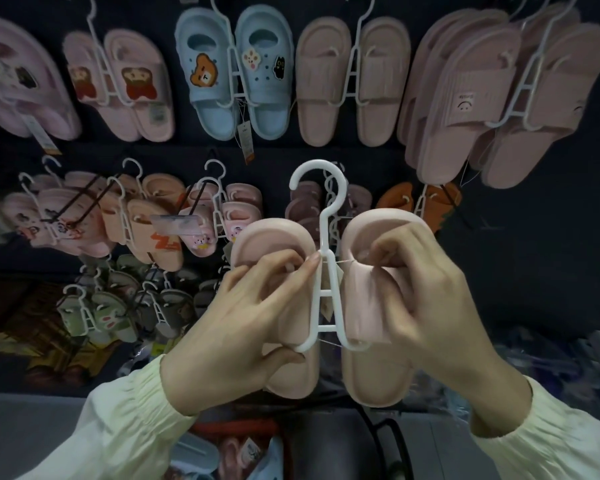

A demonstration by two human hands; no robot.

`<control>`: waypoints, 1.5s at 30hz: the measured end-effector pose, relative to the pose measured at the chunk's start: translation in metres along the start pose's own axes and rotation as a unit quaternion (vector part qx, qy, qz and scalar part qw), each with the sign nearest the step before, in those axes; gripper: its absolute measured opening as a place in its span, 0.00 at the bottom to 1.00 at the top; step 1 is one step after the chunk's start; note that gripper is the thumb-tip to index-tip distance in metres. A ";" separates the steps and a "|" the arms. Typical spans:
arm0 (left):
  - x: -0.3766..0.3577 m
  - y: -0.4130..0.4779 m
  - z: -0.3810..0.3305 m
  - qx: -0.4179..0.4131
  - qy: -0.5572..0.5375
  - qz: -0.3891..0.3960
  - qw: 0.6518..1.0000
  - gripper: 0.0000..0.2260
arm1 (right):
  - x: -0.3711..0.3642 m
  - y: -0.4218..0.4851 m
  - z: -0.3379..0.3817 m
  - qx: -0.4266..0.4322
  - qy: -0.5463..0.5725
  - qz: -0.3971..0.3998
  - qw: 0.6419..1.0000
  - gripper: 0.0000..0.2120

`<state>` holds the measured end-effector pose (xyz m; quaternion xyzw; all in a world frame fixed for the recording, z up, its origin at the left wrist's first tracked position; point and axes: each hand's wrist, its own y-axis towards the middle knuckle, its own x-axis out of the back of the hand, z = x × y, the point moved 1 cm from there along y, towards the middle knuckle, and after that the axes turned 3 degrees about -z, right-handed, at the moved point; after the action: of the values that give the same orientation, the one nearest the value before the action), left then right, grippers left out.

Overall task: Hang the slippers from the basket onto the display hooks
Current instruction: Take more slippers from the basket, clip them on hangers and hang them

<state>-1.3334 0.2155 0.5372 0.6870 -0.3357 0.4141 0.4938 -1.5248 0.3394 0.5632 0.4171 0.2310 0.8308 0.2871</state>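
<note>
- Two hands are up in front of the display wall, with a pair of pink slippers held between them on a white hanger (pixel 323 233).
- The left hand (pixel 243 317) grips the left slipper (pixel 271 237). Its fingers curl over the strap, its thumb presses underneath, and its forefinger tip touches the hanger's fork.
- The right hand (pixel 420 292) clamps the strap of the right slipper (pixel 378 372), with its fingertips tucked into the opening.
- The hanger stands upright between the two hands. Its lower loops are threaded under the straps, and its hook rises just above the knuckles.
- Well above the hands hang blue clogs (pixel 232 81) with cartoon charms, with pink slides on white hangers either side.
- Beyond the left hand is a lower row of small pink pairs (pixel 160 223) crowded on dark hooks (pixel 84 209).
- Past the right hand, an orange pair (pixel 395 199) peeks out behind the right slipper.
- Cream sleeves (pixel 129 427) are gathered at both wrists.
- Below the wrists lies a blue slipper (pixel 194 459), too blurred to tell what holds it.
</note>
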 end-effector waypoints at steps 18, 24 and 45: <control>-0.007 0.050 0.008 -0.038 0.056 -0.056 0.996 0.51 | 0.005 -0.008 -0.028 0.020 -0.342 0.086 0.935 0.53; 0.003 0.083 0.007 -0.037 0.067 -0.087 0.993 0.50 | 0.020 0.022 -0.032 0.022 -0.368 0.046 0.929 0.49; 0.032 0.215 0.043 -0.053 0.183 -0.147 0.971 0.50 | 0.041 0.157 -0.072 0.038 -0.436 0.000 0.899 0.48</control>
<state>-1.4967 0.1108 0.6447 0.6146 -0.1562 0.4369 0.6380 -1.6490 0.2424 0.6450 0.7479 0.1145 0.5565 0.3433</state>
